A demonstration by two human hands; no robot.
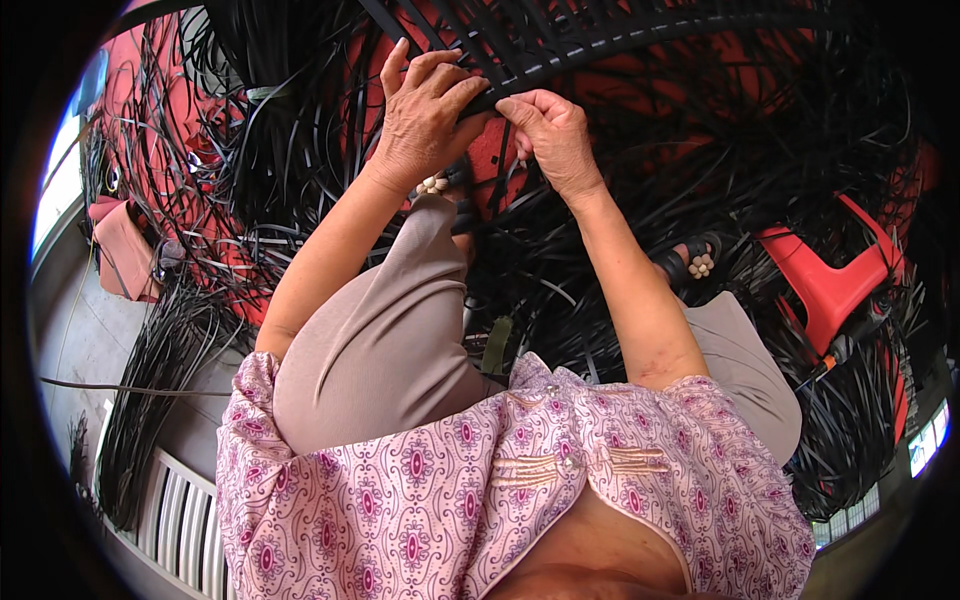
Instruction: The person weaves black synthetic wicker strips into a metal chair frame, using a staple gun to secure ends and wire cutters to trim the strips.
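A black slatted frame (600, 48) with a curved rim and parallel flat bars or strips spans the top of the view. My left hand (425, 115) is at its near edge, thumb below and fingertips above, with the outer fingers spread and one raised. Close beside it, my right hand (552, 135) is closed, thumb and index finger pinching at the rim. What they pinch looks like the end of a black plastic strip, mostly hidden by the fingers. Loose black strips (520, 290) hang and lie tangled beneath both hands.
A thick bundle of black strips (265, 130) stands at the far left, another bundle (150, 400) nearer. A red plastic stool (835, 285) sits among strips at the right. A white slatted rack (185, 520) is at the lower left. Red material (130, 110) shows under the strips.
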